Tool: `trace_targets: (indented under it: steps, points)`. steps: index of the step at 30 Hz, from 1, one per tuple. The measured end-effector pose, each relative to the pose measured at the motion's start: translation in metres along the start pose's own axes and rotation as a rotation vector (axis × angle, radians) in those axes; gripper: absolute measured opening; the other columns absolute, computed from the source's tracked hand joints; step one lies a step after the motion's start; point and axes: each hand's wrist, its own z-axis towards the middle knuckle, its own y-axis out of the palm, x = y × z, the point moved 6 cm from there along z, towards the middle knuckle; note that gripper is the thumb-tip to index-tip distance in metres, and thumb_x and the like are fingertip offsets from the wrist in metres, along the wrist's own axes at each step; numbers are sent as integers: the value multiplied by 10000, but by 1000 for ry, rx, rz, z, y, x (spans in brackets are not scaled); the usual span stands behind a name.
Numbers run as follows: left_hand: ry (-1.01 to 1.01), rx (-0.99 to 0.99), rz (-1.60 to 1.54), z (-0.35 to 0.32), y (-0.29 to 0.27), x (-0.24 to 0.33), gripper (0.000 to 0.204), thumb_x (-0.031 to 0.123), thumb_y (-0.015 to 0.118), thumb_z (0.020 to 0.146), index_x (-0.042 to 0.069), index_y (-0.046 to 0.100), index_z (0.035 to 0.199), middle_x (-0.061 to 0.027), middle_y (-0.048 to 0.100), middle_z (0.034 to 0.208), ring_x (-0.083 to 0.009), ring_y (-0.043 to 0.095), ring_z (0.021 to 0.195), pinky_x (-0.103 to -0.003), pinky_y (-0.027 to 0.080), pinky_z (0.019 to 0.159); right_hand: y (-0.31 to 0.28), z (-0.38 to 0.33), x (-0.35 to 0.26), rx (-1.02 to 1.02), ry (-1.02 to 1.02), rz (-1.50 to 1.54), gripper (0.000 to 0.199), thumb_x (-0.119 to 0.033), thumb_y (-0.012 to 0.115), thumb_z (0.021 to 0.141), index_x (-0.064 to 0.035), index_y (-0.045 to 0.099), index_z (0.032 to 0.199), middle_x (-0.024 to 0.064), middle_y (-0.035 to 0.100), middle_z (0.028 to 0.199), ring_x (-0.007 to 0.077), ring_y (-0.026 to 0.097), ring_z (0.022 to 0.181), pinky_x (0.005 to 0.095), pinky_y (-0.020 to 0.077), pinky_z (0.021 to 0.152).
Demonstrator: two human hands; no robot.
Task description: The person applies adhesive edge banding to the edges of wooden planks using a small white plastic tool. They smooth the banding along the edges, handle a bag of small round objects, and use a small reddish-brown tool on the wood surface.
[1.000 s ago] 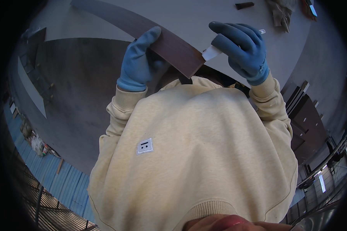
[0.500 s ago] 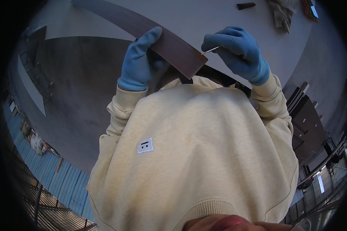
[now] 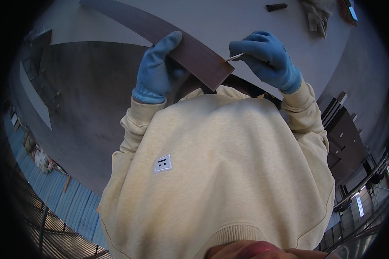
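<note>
A long dark-brown board (image 3: 194, 52) with a faint grain runs from the upper left to its near end in front of my chest. My left hand (image 3: 154, 71), in a blue work glove, is closed on the board's near edge, its thumb lying over the top face. In the same kind of glove, my right hand (image 3: 270, 62) pinches a thin, pale stick (image 3: 235, 57). The stick's tip meets the board's far edge close to the end corner, where a small orange-brown patch shows. Its exact kind is too small to tell.
Beneath the board spreads a pale grey tabletop (image 3: 229, 21). A short dark piece (image 3: 276, 7) and a crumpled beige cloth (image 3: 317, 19) lie on it at the far right. Dark panels (image 3: 345, 142) stand on the right, beyond my elbow.
My right hand has shifted very slightly, and the stick has turned a little at the board's corner. The left hand and the board have hardly moved.
</note>
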Motion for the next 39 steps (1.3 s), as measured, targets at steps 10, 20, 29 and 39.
trace_targets:
  steps: [10,20,29,39]
  points:
    - [8,41,3,-2,5,8,319,442,784,984,143,761,1093,-28,751,925,-85,645,645,-222,424,468,-17,-8,1,24,59,-268,322,-22,743,924,-63,752,1244,101,789,999,239,713,768,345,553,677]
    - [2,-10,-18,3,10,9,318,446,779,987,141,771,1075,-24,747,914,-90,614,609,-231,427,476,-10,3,-30,178,-194,-962,321,-364,785,913,-295,762,1226,-32,745,1305,133,718,1005,329,570,873]
    - [-14,1,-43,3,8,4,285,417,790,983,153,762,1086,-24,745,934,-97,650,663,-225,418,474,-5,4,-26,72,-210,-978,346,-349,800,865,-282,753,1201,-36,732,1332,144,702,1064,323,592,897]
    - [15,-8,-24,2,7,-3,251,409,786,989,174,767,1077,-11,725,913,-93,638,654,-224,405,472,2,2,-30,-13,-252,-1081,331,-266,763,868,-243,765,1199,-6,735,1355,179,701,1103,344,594,913]
